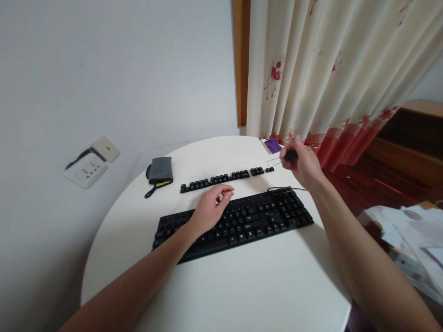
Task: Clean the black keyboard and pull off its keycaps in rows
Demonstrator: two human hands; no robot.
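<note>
A black keyboard (249, 221) lies across the round white table (242, 286). Its top row of keys is gone, and a line of loose black keycaps (221, 179) lies on the table just behind it. My left hand (209, 210) rests on the keyboard's upper middle with the fingers curled loosely and nothing visible in them. My right hand (302, 161) hovers above the keyboard's far right corner, closed on a wire keycap puller (281, 159) with a black handle. The wire loop points left toward the right end of the keycap line.
A grey pouch (159, 171) with a yellow edge and black strap lies at the table's back left. A purple item (273, 145) sits at the far edge by the flowered curtain (332, 69). Wall sockets (88, 166) are on the left. Papers (411, 230) lie at the right.
</note>
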